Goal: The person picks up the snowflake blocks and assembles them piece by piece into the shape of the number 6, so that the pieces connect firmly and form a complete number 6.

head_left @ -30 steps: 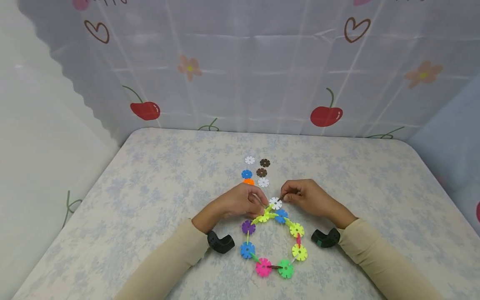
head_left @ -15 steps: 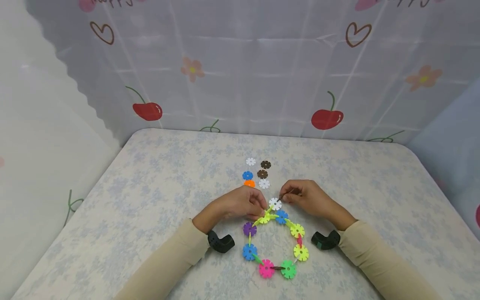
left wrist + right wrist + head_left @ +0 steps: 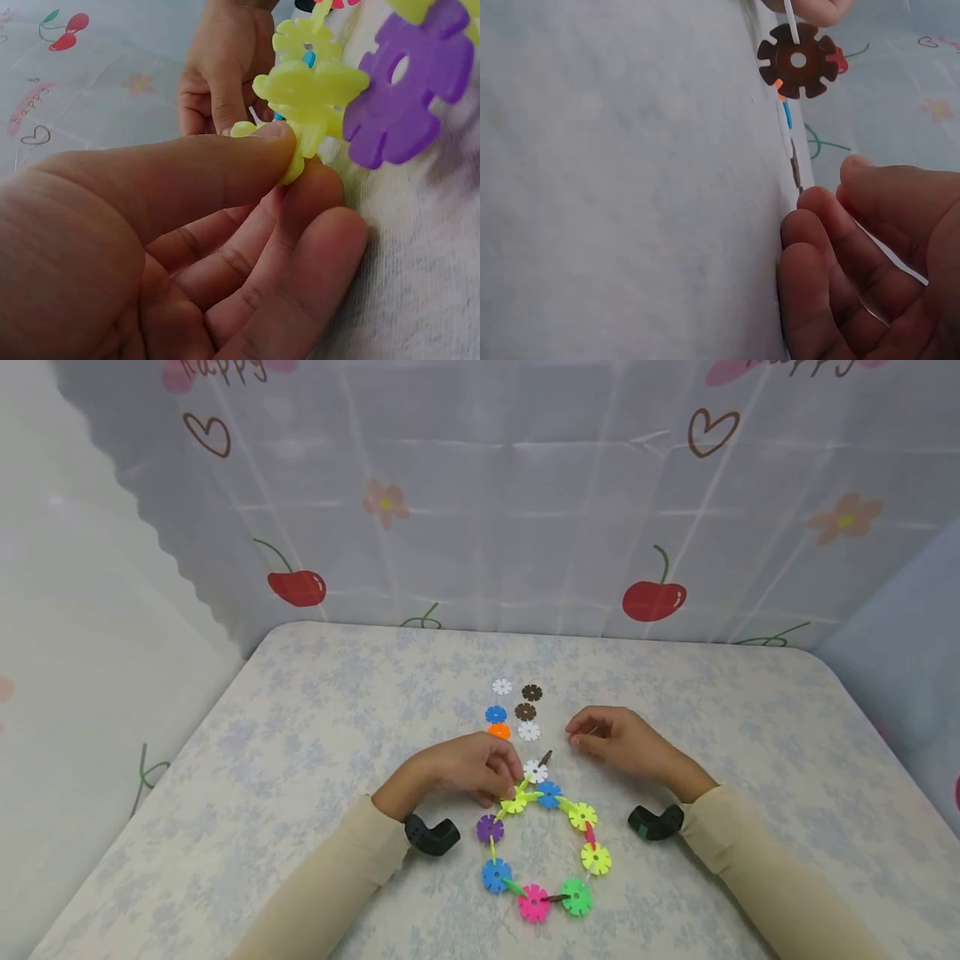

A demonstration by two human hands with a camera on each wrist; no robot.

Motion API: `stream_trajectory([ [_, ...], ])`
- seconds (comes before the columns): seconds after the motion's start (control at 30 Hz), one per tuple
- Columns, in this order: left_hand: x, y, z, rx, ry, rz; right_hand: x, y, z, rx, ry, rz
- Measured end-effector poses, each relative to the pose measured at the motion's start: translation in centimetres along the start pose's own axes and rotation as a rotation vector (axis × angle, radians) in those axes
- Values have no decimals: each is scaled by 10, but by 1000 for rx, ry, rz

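A ring of slotted plastic snowflake discs in several colours lies on the table, with a pink disc [image 3: 534,903] at its near side and a purple disc [image 3: 411,82] at its left. My left hand [image 3: 474,768] pinches a yellow disc [image 3: 311,97] at the ring's far side between thumb and fingertips. From there a white disc [image 3: 535,771] sticks outward, and a brown disc [image 3: 798,61] stands edge-on in its slot. To the right of that, my right hand [image 3: 618,742] is apart from the discs, its fingers loosely bent with nothing between them.
Beyond the ring lie loose discs: an orange one [image 3: 498,732], a blue one [image 3: 496,714], two brown and two white. A patterned cloth covers the table [image 3: 360,693]. A printed curtain [image 3: 480,527] hangs behind it.
My right hand has let go of the brown disc and drawn back up and right; the disc stays in the white one. My left hand and the ring's far side have shifted slightly left.
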State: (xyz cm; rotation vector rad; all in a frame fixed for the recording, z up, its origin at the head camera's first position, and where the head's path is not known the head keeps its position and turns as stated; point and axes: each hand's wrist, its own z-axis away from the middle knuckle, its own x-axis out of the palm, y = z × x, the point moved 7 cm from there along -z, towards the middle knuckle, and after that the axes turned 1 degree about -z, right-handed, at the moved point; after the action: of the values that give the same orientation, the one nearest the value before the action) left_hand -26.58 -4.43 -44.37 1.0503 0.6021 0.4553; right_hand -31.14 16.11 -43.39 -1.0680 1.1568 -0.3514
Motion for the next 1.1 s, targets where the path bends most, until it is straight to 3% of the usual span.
stream_trajectory([
  [0.33, -3, -2, 0, -1, -19, 23, 0, -2, -24, -51, -47, 21],
  [0.9, -8, -4, 3, 0, -34, 12, 14, -7, -47, -154, -71, -15],
  [1.1, -9, -3, 4, 4, -32, 8, 18, -11, -50, -177, -75, 45],
])
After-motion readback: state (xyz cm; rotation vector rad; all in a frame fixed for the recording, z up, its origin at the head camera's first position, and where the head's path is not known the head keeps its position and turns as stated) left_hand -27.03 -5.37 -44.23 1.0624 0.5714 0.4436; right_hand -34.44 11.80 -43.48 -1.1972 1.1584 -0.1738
